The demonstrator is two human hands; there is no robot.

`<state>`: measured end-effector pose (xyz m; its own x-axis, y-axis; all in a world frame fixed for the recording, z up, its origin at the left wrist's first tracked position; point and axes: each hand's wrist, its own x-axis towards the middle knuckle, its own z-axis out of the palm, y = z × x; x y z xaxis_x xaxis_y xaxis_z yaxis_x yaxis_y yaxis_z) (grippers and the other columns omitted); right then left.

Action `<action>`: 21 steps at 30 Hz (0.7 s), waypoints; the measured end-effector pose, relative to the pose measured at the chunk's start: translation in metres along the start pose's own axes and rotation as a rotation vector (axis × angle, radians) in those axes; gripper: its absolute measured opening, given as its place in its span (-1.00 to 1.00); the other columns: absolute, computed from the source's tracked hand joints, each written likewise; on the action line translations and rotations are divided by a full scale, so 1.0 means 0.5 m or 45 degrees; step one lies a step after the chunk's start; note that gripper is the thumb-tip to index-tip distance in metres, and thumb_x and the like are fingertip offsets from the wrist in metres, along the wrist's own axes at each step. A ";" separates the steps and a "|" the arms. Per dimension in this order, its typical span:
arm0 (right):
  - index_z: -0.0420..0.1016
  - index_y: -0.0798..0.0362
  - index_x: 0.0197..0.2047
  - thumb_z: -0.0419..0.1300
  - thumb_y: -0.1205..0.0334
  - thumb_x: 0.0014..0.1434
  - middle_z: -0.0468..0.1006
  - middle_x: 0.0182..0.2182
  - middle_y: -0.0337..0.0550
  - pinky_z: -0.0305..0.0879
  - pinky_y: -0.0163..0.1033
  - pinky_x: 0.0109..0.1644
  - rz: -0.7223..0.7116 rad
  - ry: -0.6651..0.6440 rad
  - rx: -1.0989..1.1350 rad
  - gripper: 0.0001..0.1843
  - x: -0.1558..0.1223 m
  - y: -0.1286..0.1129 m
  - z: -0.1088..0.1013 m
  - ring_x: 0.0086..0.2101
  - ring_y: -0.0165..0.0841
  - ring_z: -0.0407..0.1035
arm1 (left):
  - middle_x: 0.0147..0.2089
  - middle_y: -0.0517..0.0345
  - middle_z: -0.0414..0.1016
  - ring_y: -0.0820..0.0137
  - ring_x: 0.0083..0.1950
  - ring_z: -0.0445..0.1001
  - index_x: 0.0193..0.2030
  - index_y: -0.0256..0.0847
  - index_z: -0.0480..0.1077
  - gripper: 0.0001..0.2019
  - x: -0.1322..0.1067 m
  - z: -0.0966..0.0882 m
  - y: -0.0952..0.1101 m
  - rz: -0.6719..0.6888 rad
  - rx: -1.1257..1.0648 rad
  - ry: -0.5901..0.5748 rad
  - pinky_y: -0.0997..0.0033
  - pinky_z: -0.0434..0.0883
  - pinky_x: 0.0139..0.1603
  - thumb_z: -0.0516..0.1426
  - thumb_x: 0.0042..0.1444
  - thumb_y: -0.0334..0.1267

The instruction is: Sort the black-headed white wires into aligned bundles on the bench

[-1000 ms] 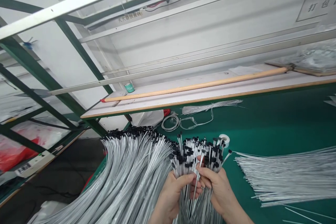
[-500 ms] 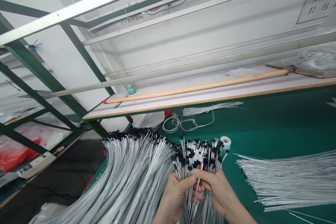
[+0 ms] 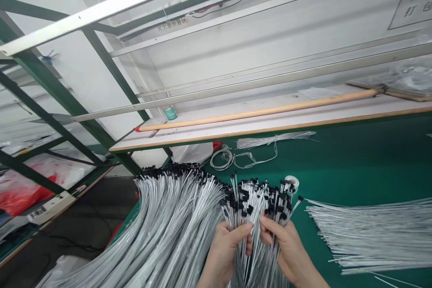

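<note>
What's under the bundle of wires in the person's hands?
Green mat shows beside the black-tipped wire bundle; directly beneath, the wires, left hand and right hand hide the surface.

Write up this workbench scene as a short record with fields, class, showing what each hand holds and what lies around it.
Left hand: grips a bundle of black-tipped silver wires
Right hand: grips the same bundle
Beside the hands: pile of black-tipped wires; loose silver wires; white tape roll
Rest: green work mat; wire coil; wooden pole on a white shelf; green metal rack
</note>
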<state>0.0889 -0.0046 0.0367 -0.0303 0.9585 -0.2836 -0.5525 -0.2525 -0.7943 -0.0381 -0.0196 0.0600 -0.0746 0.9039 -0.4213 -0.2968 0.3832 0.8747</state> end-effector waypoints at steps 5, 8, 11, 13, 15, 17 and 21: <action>0.42 0.09 -0.41 0.43 0.18 -0.38 0.35 -0.67 -0.36 0.05 -0.32 -0.59 0.040 -0.011 -0.002 -0.59 -0.005 0.003 0.029 -0.68 -0.51 0.07 | -0.68 0.20 0.34 0.57 -0.69 0.21 -0.51 -0.38 0.46 -0.76 0.004 0.002 -0.004 0.020 0.044 -0.105 0.57 0.14 -0.69 0.32 -0.31 -0.25; 0.43 0.10 -0.33 0.42 0.19 -0.37 0.36 -0.67 -0.36 0.08 -0.31 -0.61 0.056 0.055 0.010 -0.54 -0.003 0.007 0.033 -0.70 -0.50 0.08 | -0.69 0.20 0.34 0.58 -0.69 0.21 -0.53 -0.37 0.47 -0.76 0.001 0.005 -0.001 0.031 0.016 -0.114 0.57 0.14 -0.70 0.33 -0.34 -0.26; 0.43 0.11 -0.30 0.41 0.20 -0.34 0.36 -0.67 -0.36 0.09 -0.31 -0.62 0.053 0.073 0.020 -0.54 -0.003 0.009 0.030 -0.70 -0.49 0.10 | -0.68 0.18 0.37 0.57 -0.70 0.22 -0.53 -0.37 0.47 -0.78 -0.002 0.007 0.002 0.029 -0.011 -0.118 0.57 0.16 -0.69 0.33 -0.34 -0.28; 0.44 0.10 -0.30 0.40 0.18 -0.31 0.34 -0.69 -0.37 0.11 -0.30 -0.62 0.050 0.056 0.035 -0.55 -0.004 0.010 0.027 -0.71 -0.47 0.12 | -0.66 0.15 0.39 0.54 -0.69 0.25 -0.53 -0.38 0.47 -0.79 -0.002 0.007 0.002 0.005 -0.021 -0.110 0.55 0.18 -0.68 0.31 -0.32 -0.28; 0.44 0.10 -0.32 0.39 0.15 -0.29 0.32 -0.71 -0.38 0.15 -0.27 -0.59 0.059 0.033 0.034 -0.59 -0.003 0.011 0.024 -0.70 -0.46 0.14 | -0.65 0.13 0.41 0.52 -0.69 0.28 -0.52 -0.38 0.46 -0.79 -0.001 0.005 0.001 -0.030 -0.025 -0.103 0.53 0.21 -0.67 0.31 -0.31 -0.28; 0.45 0.12 -0.37 0.39 0.15 -0.28 0.31 -0.73 -0.37 0.17 -0.26 -0.56 0.061 0.017 0.014 -0.63 -0.003 0.013 0.023 -0.69 -0.45 0.15 | -0.65 0.12 0.41 0.51 -0.68 0.29 -0.52 -0.37 0.46 -0.79 -0.001 0.005 -0.001 -0.045 -0.027 -0.107 0.52 0.22 -0.66 0.31 -0.32 -0.28; 0.43 0.11 -0.47 0.39 0.15 -0.26 0.27 -0.77 -0.36 0.19 -0.24 -0.52 0.063 0.020 -0.026 -0.70 -0.002 0.009 0.018 -0.66 -0.40 0.20 | -0.61 0.10 0.43 0.48 -0.64 0.31 -0.50 -0.37 0.46 -0.76 -0.002 0.004 -0.001 -0.024 -0.010 -0.139 0.49 0.25 -0.61 0.30 -0.29 -0.23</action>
<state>0.0790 -0.0057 0.0383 -0.0437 0.9426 -0.3311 -0.5338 -0.3022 -0.7898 -0.0361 -0.0206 0.0605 0.0355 0.9119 -0.4089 -0.3049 0.3995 0.8645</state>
